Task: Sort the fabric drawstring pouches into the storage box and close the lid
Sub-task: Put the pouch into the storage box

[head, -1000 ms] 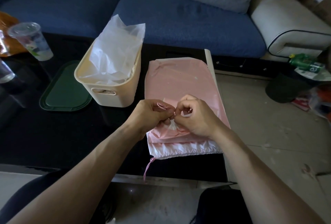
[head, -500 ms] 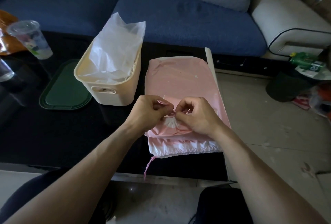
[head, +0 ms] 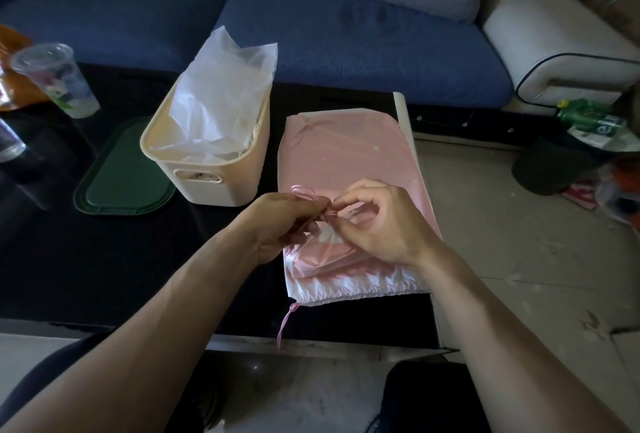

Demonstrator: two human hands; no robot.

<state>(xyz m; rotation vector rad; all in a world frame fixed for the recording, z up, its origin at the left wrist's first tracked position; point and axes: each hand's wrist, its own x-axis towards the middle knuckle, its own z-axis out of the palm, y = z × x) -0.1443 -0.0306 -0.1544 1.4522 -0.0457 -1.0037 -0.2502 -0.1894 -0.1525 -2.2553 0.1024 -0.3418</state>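
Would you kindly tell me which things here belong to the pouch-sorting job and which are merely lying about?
Job:
- pink fabric drawstring pouches stacked on the table
- pink cord, pinched by left hand and right hand
- cream plastic storage box, holding white pouches
- dark green lid, beside the box

Lying about:
- clear plastic cup
- green bottle

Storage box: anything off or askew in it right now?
Yes. A white pouch sticks up well above the storage box rim, unflattened, so the green lid lying flat beside the box may not seat. Otherwise nothing is spilled or damaged.
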